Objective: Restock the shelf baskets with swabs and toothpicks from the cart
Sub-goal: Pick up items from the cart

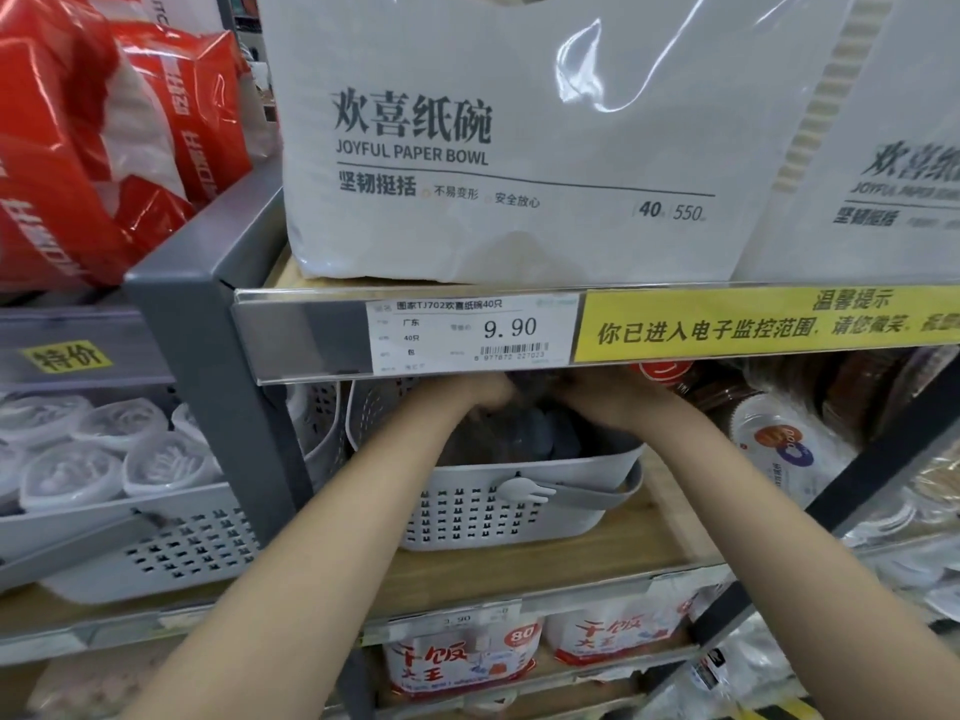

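Both hands reach into a grey perforated basket [519, 491] on a wooden shelf [519, 574]. Left hand [480, 394] and right hand [597, 402] meet over dark, blurred contents [540, 433] inside it; their fingers are hidden under the shelf edge above, so their grip cannot be told. A price tag [462, 332] reads 9.90. Above sits a white pack of paper bowls [493, 137]. Another basket [156, 553] stands left.
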Available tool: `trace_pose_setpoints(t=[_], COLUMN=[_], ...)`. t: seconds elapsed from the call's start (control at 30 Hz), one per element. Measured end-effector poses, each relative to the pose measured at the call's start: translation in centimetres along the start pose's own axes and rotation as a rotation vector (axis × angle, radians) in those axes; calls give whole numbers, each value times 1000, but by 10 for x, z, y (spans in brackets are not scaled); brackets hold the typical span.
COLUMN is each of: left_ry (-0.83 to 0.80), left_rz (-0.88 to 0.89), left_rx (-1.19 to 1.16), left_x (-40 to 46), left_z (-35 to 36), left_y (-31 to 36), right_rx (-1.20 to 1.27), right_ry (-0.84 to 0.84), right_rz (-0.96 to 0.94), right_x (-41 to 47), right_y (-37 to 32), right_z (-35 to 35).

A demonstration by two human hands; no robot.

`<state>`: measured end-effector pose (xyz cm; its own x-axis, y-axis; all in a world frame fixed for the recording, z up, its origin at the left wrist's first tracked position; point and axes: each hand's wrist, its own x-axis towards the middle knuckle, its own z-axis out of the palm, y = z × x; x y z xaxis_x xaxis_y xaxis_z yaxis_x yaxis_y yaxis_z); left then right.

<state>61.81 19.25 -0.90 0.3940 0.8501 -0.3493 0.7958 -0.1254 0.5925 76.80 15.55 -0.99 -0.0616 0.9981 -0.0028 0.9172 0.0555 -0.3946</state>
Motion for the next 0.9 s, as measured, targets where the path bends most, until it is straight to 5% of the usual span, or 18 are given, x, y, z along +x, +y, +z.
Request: trace_pose_setpoints(t=[0.1,0.33,0.5,0.7,0.9], left_ry=[128,448,441,494,772], left_rz=[378,652,389,-175,-619], left_rx=[-80,348,339,-82,-364], left_x=[-52,-174,-262,-402,-585], left_z=[8,30,36,53,121], left_y=[-5,-71,-166,-315,-435], right_rx=[16,116,182,209,200], right_ry=[182,442,387,-43,-429], right_rz=[-126,-311,-403,-540,-800], right_x=[-40,-134,-168,-199,-236], right_y=[-3,-45,-114,-245,-400], right_z=[6,50,103,205,317])
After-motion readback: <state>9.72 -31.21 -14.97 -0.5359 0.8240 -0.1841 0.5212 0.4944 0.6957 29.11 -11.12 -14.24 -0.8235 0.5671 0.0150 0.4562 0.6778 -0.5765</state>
